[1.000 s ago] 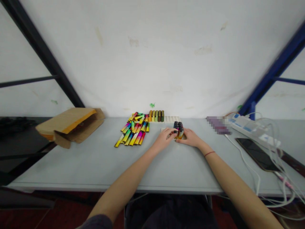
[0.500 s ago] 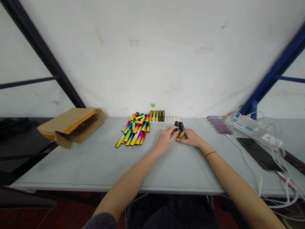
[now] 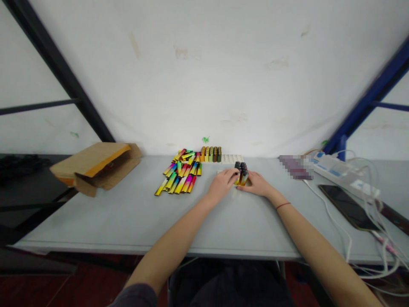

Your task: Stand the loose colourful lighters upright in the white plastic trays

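A small group of lighter-shaped pieces [image 3: 243,170] with black tops and yellow-orange lower bodies stands upright between my hands. My left hand [image 3: 221,185] closes its fingers on a piece at the group's left side; the fingertips partly hide it. From the right, my right hand [image 3: 257,184] wraps round the group, thumb in front and fingers behind. A pale tray [image 3: 219,172] shows only a corner behind my left hand. Left of the hands lies a pile of shiny rainbow-coloured sleeves [image 3: 182,183], slim and flat.
Near the wall, rows of upright pieces [image 3: 211,154] stand beside a white tray with holes [image 3: 232,158]. An open brown paper bag [image 3: 92,164] lies at the left. To the right are a phone [image 3: 348,207], a blurred-out object [image 3: 295,167], a power strip [image 3: 343,172] and white cables [image 3: 330,215].
The left fingers have lowered slightly at the group's left side; a black tip seen between them earlier is now mostly covered. The right hand has stayed in place.
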{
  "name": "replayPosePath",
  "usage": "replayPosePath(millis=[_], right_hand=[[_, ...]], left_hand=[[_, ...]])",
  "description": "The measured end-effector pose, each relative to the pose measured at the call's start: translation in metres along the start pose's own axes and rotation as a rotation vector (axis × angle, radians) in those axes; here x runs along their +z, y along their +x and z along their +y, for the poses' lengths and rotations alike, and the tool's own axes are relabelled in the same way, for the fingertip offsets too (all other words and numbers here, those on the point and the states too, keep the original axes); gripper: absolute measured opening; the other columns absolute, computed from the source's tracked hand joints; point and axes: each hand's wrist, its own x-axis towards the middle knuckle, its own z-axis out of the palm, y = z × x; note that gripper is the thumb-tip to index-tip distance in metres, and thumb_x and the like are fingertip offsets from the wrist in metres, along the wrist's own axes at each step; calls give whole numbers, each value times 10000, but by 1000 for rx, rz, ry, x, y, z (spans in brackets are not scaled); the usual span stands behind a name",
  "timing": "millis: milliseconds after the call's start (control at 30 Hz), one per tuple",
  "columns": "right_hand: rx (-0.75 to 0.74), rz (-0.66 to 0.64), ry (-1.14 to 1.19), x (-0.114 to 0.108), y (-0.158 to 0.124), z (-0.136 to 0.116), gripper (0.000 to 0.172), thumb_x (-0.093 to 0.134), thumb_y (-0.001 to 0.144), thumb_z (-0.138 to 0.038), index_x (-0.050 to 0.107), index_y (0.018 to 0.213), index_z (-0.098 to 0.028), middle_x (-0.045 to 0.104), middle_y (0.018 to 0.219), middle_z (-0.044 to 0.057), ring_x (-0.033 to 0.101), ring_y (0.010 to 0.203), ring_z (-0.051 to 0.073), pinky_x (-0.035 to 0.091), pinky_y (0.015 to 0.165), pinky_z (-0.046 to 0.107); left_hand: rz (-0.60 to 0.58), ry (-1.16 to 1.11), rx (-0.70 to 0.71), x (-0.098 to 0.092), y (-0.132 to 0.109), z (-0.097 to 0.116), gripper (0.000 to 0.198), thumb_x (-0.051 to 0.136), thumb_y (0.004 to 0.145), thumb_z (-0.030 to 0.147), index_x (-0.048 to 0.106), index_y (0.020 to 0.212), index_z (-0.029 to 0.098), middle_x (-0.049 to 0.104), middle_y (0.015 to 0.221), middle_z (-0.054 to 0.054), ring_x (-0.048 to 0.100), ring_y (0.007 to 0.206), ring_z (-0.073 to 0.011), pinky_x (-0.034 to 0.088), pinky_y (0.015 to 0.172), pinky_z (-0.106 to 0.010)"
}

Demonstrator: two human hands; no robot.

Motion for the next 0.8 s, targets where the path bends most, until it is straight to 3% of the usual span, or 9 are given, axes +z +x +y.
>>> replayPosePath(millis=[200, 333, 400, 500, 600, 700, 800], right_hand=[[-3, -8, -8, 1, 0, 1, 606, 722, 827, -579, 664, 1282, -183, 723, 1241, 156, 674, 1109, 356, 497, 1000, 476], [-7, -9, -8, 1, 0, 0, 626, 716, 830, -589, 652, 1308, -190, 706, 1287, 151, 661, 1152, 359, 489, 1027, 477], [-7, -11, -4, 1, 1, 0, 638, 714, 827, -601, 656, 1307, -185, 697, 1304, 154, 656, 1167, 366, 488, 1033, 481], [1, -16, 3, 0, 1, 0, 633, 713, 823, -610, 673, 1284, -178, 701, 1290, 157, 659, 1156, 373, 494, 1023, 488], [4, -27, 10, -1, 1, 0, 625, 714, 823, -607, 677, 1275, -178, 705, 1280, 156, 663, 1143, 367, 498, 1016, 487], [12, -31, 4, -2, 1, -1, 640, 712, 823, -605, 666, 1291, -170, 699, 1292, 165, 658, 1144, 376, 500, 1012, 502], [10, -34, 0, -2, 1, -2, 643, 707, 829, -599, 655, 1308, -174, 697, 1298, 164, 653, 1149, 381, 495, 1019, 516]], left_hand=[[-41, 139, 72, -2, 2, 1, 298, 490, 1019, 262, 694, 1235, 238, 680, 1112, -75, 663, 1034, -197, 521, 992, -341], [-100, 305, 18, -24, 4, 6, 354, 500, 1013, 294, 661, 1326, 254, 683, 1184, -90, 650, 1101, -220, 500, 1018, -357], [-109, 429, -150, -49, 3, 6, 366, 489, 1010, 305, 658, 1325, 224, 698, 1219, -114, 631, 1178, -259, 481, 1042, -395], [-151, 627, -538, -97, -1, -3, 314, 532, 970, 370, 731, 1155, 214, 713, 1244, -139, 616, 1222, -330, 486, 1012, -450], [-333, 619, -835, -136, -7, -18, 493, 648, 840, 622, 732, 1128, 231, 735, 1230, -136, 651, 1172, -367, 497, 970, -465], [-399, 595, -917, -152, -10, -27, 475, 685, 787, 644, 739, 1039, 245, 744, 1225, -117, 665, 1151, -356, 486, 974, -464], [-417, 606, -948, -150, -10, -27, 388, 725, 769, 593, 735, 949, 249, 742, 1240, -111, 656, 1171, -357, 446, 1025, -513]])
